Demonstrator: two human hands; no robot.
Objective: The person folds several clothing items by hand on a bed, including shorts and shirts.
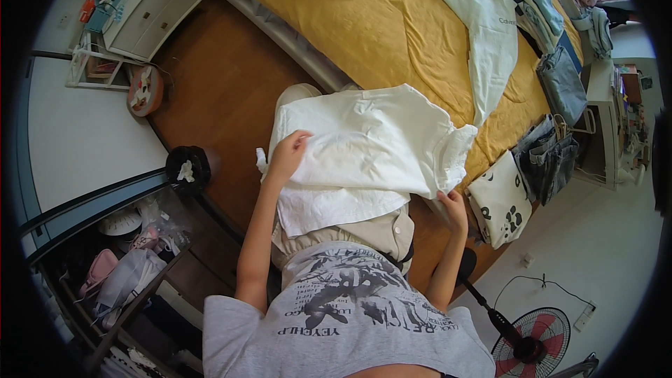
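A white shirt (357,140) is spread over my lap, its lower part folded in a layer toward my waist. At its right end the fabric gathers into a ruffled edge (456,155). My right hand (453,210) pinches the shirt just below that ruffle. On the left side, my left hand (287,157) hovers over or rests on the cloth with fingers curled together; whether fabric is between them is hidden. A small white tie or strip (261,161) sticks out beyond the left edge.
Ahead is a bed with a yellow sheet (413,35), holding dark clothes, a white long-sleeved top (490,28) and folded jeans (546,161). A paw-print cloth (500,199) lies at its near right corner. A black bin (187,169), open shelves (133,287) and a fan (533,343) surround me.
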